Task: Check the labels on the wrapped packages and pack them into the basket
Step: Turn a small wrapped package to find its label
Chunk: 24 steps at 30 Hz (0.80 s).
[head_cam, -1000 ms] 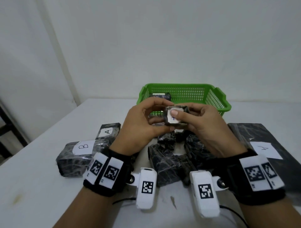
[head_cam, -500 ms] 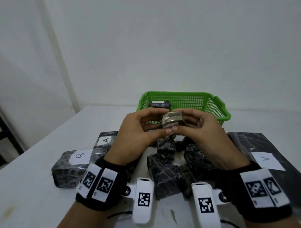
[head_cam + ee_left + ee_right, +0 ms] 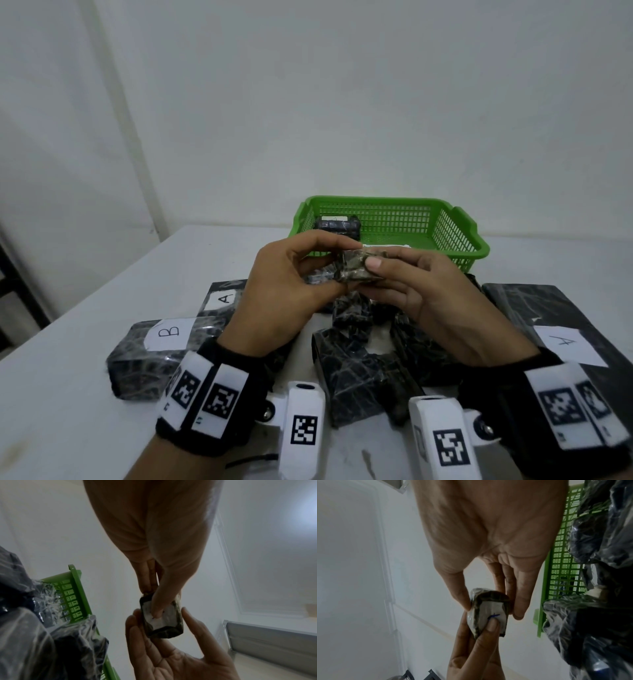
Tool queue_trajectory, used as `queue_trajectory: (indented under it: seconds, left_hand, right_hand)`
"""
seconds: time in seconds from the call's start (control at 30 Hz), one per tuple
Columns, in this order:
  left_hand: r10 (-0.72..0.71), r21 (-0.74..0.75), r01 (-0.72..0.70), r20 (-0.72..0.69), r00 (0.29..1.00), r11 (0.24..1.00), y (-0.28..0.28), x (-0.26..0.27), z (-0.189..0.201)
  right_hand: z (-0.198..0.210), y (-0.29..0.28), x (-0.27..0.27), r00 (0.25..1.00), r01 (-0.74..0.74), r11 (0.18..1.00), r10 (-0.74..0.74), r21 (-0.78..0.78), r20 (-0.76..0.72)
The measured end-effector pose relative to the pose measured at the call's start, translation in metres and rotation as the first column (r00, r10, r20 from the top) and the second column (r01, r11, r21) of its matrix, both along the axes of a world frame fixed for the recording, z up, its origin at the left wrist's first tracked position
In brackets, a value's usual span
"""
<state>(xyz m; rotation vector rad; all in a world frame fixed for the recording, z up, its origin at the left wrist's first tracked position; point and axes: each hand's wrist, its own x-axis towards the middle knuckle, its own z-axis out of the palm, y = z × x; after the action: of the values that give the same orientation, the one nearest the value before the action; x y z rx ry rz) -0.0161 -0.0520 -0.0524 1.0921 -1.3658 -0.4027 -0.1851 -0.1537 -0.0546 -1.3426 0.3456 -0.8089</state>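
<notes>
Both my hands hold one small wrapped package (image 3: 354,270) in the air, just in front of the green basket (image 3: 445,202). My left hand (image 3: 347,269) pinches it, with the thumb pressed on its white label (image 3: 161,619). My right hand (image 3: 376,260) grips its right end between thumb and fingers. The label, which bears a blue pen mark (image 3: 494,616), faces down toward the wrist cameras and is hidden in the head view. One dark wrapped package (image 3: 337,226) lies in the basket's left end.
On the white table (image 3: 68,394) lie a package labelled B (image 3: 164,346), one labelled A (image 3: 224,298), a large flat one labelled A (image 3: 561,329) at the right, and several dark wrapped packages (image 3: 356,370) under my hands. A wall stands behind the basket.
The small package has been turned in my hands, so its label no longer faces the head camera. Both hands kept hold and stayed in front of the basket.
</notes>
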Motion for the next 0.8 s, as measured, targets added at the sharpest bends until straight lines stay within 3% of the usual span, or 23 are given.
queue_trajectory:
  seconds: [0.2,0.37,0.53,0.67,0.8]
  left_hand:
    - [0.008,-0.005,-0.008,0.041,0.999,1.0,-0.0009,0.0009,-0.0014]
    - [-0.006,0.041,0.002,0.088,0.996,0.999,0.0002,0.002,-0.0009]
    - [-0.026,0.135,0.027,-0.009,1.0,0.991,0.0015,0.0029,-0.0014]
    - [-0.017,0.113,0.026,-0.075,0.997,0.993,-0.0001,0.0057,-0.002]
    - [-0.045,0.113,0.05,-0.046,0.998,0.992,0.0005,0.0055,-0.0006]
  right_hand:
    - [-0.0006,0.0001,0.0003,1.0,0.025,1.0,-0.025,0.009,-0.009]
    - [-0.006,0.0016,0.0046,0.993,0.102,0.991,-0.107,-0.086,-0.055]
    - [-0.0022,-0.0043,-0.0019,0.987,0.149,0.98,-0.155,-0.129,-0.038]
    - [-0.0013,-0.0055,-0.0023,0.993,0.104,0.991,-0.108,-0.083,-0.046]
    - [0.0005,-0.0028,-0.0008,0.997,0.069,0.998,-0.07,-0.007,-0.044]
